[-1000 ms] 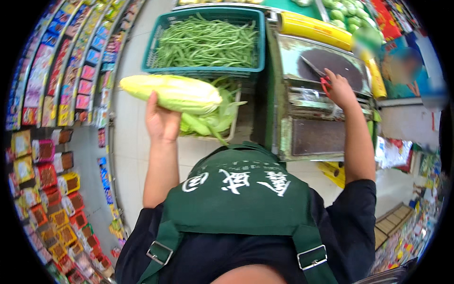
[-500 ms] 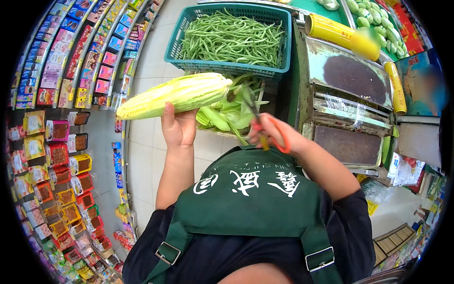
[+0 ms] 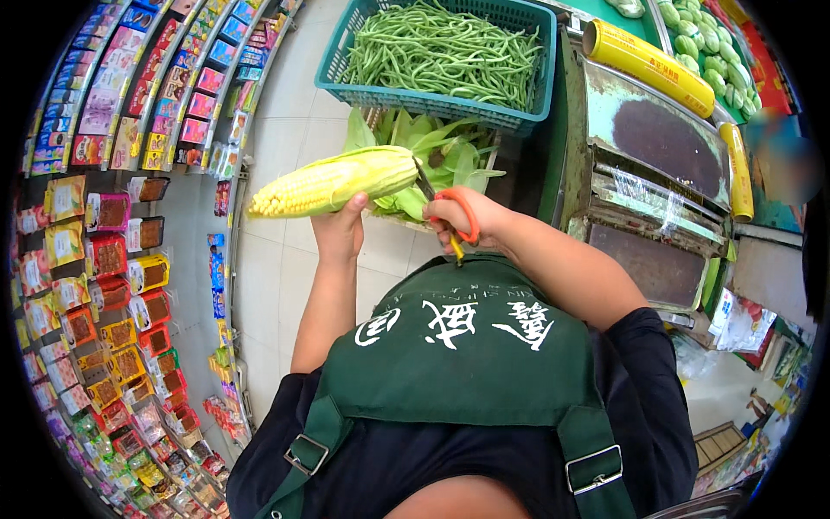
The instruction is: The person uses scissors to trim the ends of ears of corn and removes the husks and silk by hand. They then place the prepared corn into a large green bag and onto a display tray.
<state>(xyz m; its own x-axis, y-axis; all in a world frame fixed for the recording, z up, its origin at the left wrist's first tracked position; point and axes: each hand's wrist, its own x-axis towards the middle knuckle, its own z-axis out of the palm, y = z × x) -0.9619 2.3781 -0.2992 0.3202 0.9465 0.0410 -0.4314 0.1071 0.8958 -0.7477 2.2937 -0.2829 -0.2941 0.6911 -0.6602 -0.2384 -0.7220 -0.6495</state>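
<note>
My left hand [image 3: 340,227] grips an ear of corn [image 3: 333,182] held level in front of my chest, its bare yellow tip pointing left and its pale green husk end to the right. My right hand [image 3: 462,218] holds scissors [image 3: 443,216] with orange-and-yellow handles, the blades set against the husk end of the corn. Below both hands lies a crate of cut green corn husks [image 3: 432,147]. My green apron [image 3: 467,346] fills the lower middle of the view.
A teal basket [image 3: 337,73] full of green beans stands beyond the husks. To the right is a metal wrapping machine [image 3: 657,173] with yellow rolls of film [image 3: 648,60]. Shelves of coloured packets [image 3: 112,216] line the left side beside a tiled floor.
My right hand left the wrapping machine, came back holding scissors, and now has them at the corn's husk end. The corn has tilted slightly, tip down to the left.
</note>
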